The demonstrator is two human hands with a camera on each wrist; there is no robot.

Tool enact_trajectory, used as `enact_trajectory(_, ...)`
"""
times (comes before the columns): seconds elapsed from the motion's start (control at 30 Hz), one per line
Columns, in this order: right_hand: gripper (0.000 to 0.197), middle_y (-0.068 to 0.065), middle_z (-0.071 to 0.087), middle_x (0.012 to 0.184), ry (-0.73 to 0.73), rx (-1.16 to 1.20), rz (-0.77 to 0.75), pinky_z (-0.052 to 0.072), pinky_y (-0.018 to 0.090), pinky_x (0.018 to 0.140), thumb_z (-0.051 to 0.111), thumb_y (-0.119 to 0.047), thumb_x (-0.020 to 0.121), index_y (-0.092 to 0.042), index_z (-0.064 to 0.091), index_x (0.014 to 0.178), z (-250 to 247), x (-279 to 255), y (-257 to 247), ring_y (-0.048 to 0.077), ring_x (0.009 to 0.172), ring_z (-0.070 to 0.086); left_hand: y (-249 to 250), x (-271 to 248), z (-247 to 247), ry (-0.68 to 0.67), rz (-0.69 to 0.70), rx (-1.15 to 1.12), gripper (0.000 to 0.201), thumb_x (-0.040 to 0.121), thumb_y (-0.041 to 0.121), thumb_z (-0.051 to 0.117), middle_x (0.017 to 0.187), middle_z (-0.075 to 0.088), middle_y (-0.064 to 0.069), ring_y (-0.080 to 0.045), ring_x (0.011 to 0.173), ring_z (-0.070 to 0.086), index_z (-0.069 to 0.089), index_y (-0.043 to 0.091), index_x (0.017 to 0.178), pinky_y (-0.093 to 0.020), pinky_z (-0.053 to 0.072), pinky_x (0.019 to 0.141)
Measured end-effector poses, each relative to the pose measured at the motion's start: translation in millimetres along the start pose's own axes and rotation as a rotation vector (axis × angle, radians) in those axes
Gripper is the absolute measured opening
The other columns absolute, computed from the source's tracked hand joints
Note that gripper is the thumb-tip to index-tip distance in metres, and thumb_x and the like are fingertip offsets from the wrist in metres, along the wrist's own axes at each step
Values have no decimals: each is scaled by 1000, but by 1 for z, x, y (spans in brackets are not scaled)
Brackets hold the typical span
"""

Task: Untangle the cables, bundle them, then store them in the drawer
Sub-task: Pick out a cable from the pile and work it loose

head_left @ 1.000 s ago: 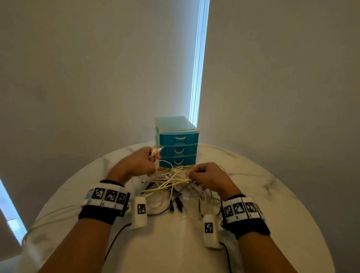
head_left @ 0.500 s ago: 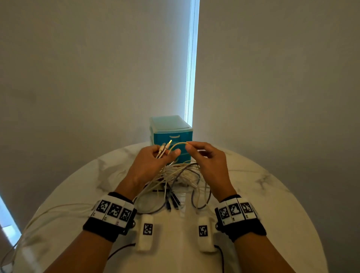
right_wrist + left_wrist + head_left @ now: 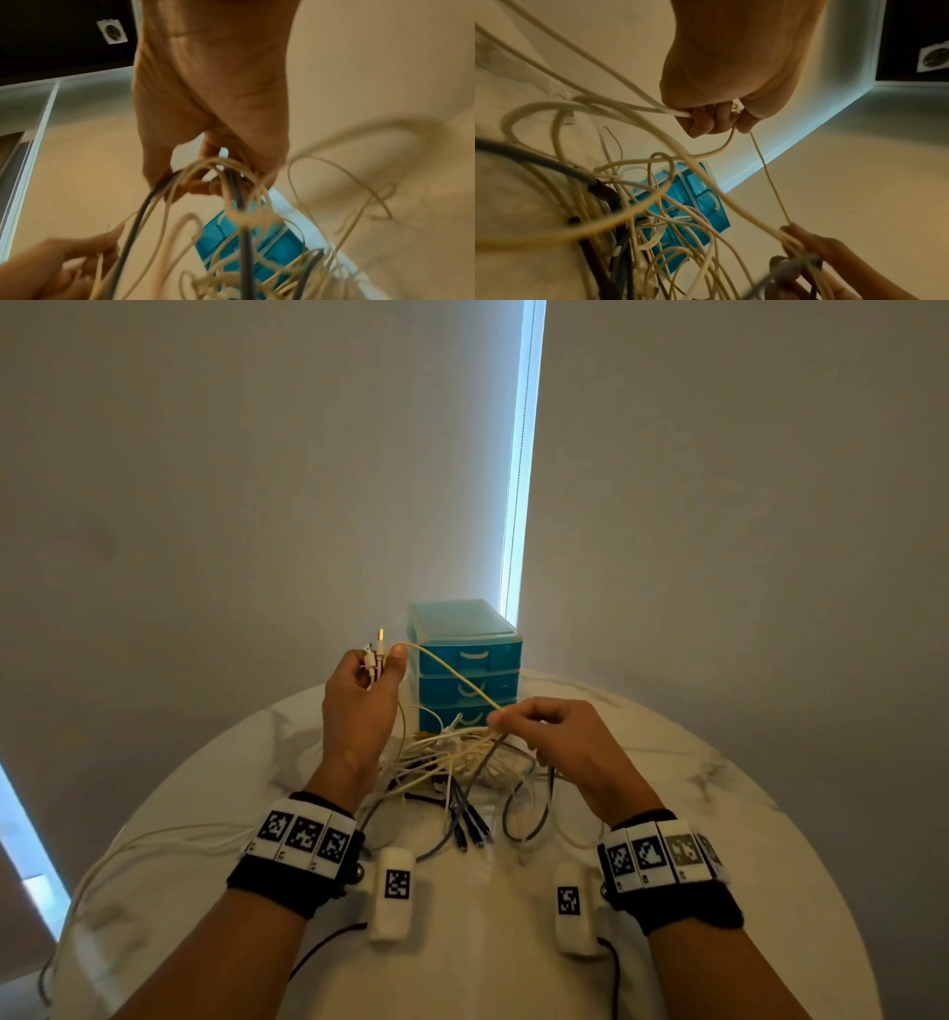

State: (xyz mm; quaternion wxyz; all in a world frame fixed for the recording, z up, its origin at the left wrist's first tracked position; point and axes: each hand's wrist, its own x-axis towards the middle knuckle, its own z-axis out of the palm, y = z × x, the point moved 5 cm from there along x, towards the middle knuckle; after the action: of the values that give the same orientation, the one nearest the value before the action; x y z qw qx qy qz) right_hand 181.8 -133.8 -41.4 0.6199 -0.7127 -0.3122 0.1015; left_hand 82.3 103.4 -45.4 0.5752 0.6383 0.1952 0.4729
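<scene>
A tangle of white, cream and grey cables (image 3: 462, 757) lies on the round marble table (image 3: 744, 814), in front of a small blue drawer unit (image 3: 464, 667). My left hand (image 3: 367, 690) is raised and grips several cable ends, with plugs (image 3: 377, 649) sticking up above the fingers (image 3: 707, 119). One thin yellow cable (image 3: 452, 677) runs taut from it down to my right hand (image 3: 544, 726), which pinches it together with a bunch of cables just above the tangle (image 3: 231, 182). All three drawers look closed.
Two white marker pods (image 3: 393, 891) (image 3: 572, 906) on black leads hang below my wrists, over the near part of the table. Loose white cables (image 3: 154, 839) trail off the table's left edge. Walls stand close behind the drawer unit.
My left hand has lifted up and left with the plug ends. My right hand has moved down and right along the yellow cable, which now stretches between the two hands.
</scene>
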Motion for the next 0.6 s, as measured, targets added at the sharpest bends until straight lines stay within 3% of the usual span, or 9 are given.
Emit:
enact_trajectory(0.07, 24, -8, 81, 86, 42, 124, 38, 49, 27, 75, 74, -41, 99, -23, 88, 96, 0, 1, -1, 0, 74, 66, -2, 2, -4, 20, -25, -22, 37, 92, 59, 72, 55, 45, 15, -16, 59, 38, 56, 33, 71, -40, 35, 62)
enact_trajectory(0.17, 29, 1, 81, 91, 36, 210, 97, 54, 30, 74, 60, -29, 107, -19, 87, 105, 0, 3, 2, 14, 83, 67, -5, 6, -9, 57, -49, -52, 37, 92, 57, 72, 58, 45, 14, -17, 60, 38, 56, 29, 75, -38, 34, 62)
enact_trajectory(0.23, 24, 2, 80, 90, -3, 150, 88, 55, 27, 70, 62, -21, 107, -21, 86, 111, -4, 3, 5, 16, 81, 66, -8, 9, -12, 68, -66, -67, 35, 92, 56, 73, 60, 45, 11, -17, 61, 38, 57, 27, 78, -37, 34, 62)
enact_trajectory(0.3, 23, 2, 80, 93, -68, 99, 67, 54, 27, 73, 64, -15, 105, -21, 85, 113, -5, 3, 7, 14, 82, 66, -10, 9, -13, 70, -77, -74, 35, 93, 55, 73, 61, 44, 10, -17, 60, 37, 57, 28, 78, -36, 33, 59)
enact_trajectory(0.43, 27, 1, 81, 98, -103, -1, 21, 40, 31, 76, 64, -12, 99, -25, 86, 108, -9, 4, 5, 5, 81, 65, -12, 9, -15, 90, -92, -82, 34, 97, 52, 70, 63, 45, 6, -16, 57, 35, 57, 24, 81, -32, 32, 56)
enact_trajectory(0.6, 21, 5, 79, 96, -200, -42, -6, 38, 32, 73, 70, -12, 95, -24, 86, 105, -12, 1, 5, 13, 86, 60, -17, 12, -19, 116, -99, -96, 37, 95, 53, 71, 64, 45, 1, -17, 56, 33, 58, 20, 83, -32, 30, 55)
